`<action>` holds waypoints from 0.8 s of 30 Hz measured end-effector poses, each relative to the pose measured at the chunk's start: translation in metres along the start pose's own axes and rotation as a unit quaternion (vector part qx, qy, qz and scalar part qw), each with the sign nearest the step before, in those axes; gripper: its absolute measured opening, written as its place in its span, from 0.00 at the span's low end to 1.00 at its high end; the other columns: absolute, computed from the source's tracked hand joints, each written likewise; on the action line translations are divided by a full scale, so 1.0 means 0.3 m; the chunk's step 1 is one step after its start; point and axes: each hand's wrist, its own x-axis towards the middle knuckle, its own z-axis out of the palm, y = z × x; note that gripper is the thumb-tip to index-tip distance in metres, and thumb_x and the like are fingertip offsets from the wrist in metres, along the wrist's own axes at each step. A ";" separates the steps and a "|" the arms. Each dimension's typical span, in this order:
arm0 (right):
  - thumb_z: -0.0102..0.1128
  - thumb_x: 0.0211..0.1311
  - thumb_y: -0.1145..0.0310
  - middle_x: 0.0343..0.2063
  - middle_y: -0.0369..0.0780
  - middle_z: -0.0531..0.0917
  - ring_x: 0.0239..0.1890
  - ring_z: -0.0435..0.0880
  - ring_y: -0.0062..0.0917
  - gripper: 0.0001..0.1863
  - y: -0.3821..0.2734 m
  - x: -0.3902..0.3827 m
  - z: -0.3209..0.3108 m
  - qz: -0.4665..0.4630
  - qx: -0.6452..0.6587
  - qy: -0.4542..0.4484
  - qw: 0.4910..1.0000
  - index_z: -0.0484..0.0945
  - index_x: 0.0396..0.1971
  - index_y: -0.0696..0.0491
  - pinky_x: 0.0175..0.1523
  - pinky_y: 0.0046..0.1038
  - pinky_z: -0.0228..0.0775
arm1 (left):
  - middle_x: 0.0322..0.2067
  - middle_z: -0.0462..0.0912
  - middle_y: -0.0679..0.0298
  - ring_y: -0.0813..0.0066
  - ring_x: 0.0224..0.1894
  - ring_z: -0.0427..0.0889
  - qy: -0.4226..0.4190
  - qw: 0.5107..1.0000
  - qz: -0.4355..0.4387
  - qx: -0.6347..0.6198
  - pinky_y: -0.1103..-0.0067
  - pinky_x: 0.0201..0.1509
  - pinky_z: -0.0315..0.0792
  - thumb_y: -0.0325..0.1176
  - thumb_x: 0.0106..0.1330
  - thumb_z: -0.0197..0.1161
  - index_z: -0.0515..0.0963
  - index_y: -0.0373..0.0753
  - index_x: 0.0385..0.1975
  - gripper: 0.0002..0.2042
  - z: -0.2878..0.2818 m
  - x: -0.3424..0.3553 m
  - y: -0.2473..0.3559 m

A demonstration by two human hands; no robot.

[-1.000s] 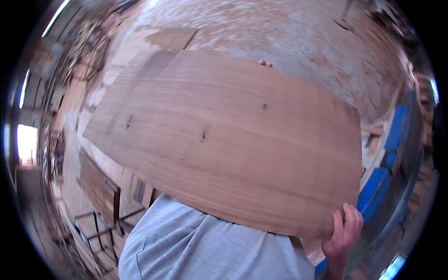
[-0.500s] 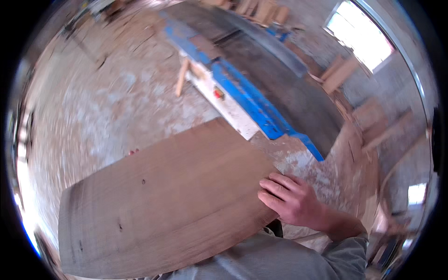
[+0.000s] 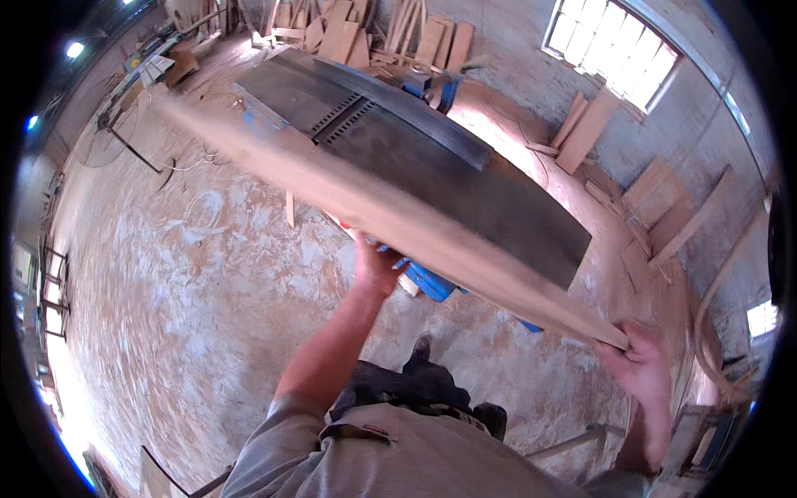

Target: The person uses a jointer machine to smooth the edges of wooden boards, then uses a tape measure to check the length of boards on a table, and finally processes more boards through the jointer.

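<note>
Plank [image 3: 415,228] aloft at near edge of jointer bed [image 3: 465,195]. Clamped at right end by right hand [image 3: 638,361], backed midspan by left hand [image 3: 378,267], can't tell if closed. Steady far end.

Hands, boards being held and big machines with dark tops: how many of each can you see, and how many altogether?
Left hand and right hand: 2
Held board: 1
Dark-topped machine: 1
Total: 4

Blotchy, pale floor [image 3: 224,282] — a barred window [image 3: 613,46] in the grey wall [image 3: 706,133] far right, a second window [image 3: 762,321] nearer — a lamp [image 3: 75,50] glowing far left.
</note>
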 end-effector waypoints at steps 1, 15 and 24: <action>0.69 0.48 0.76 0.21 0.40 0.80 0.24 0.81 0.27 0.08 0.036 -0.008 -0.032 0.049 0.022 0.007 0.999 0.78 0.26 0.57 0.28 0.25 0.69 | 0.65 0.60 0.47 0.50 0.64 0.63 -0.041 0.998 -0.029 0.030 0.52 0.64 0.58 0.78 0.58 0.38 0.56 0.37 0.66 0.49 0.085 0.038 -0.048; 0.59 0.58 0.82 0.33 0.34 0.83 0.36 0.78 0.13 0.11 0.219 0.333 -0.093 0.217 0.182 0.044 0.958 0.80 0.42 0.62 0.44 0.19 0.70 | 0.67 0.58 0.48 0.56 0.68 0.59 -0.080 0.972 -0.176 0.137 0.61 0.68 0.54 0.79 0.55 0.43 0.49 0.38 0.71 0.54 0.502 0.561 -0.298; 0.60 0.58 0.78 0.31 0.32 0.83 0.35 0.78 0.13 0.11 0.365 0.762 -0.089 0.163 0.085 -0.030 0.982 0.81 0.42 0.61 0.42 0.20 0.70 | 0.63 0.64 0.54 0.63 0.63 0.65 -0.128 0.966 -0.173 0.142 0.67 0.63 0.61 0.70 0.65 0.41 0.50 0.44 0.69 0.41 0.589 0.902 -0.151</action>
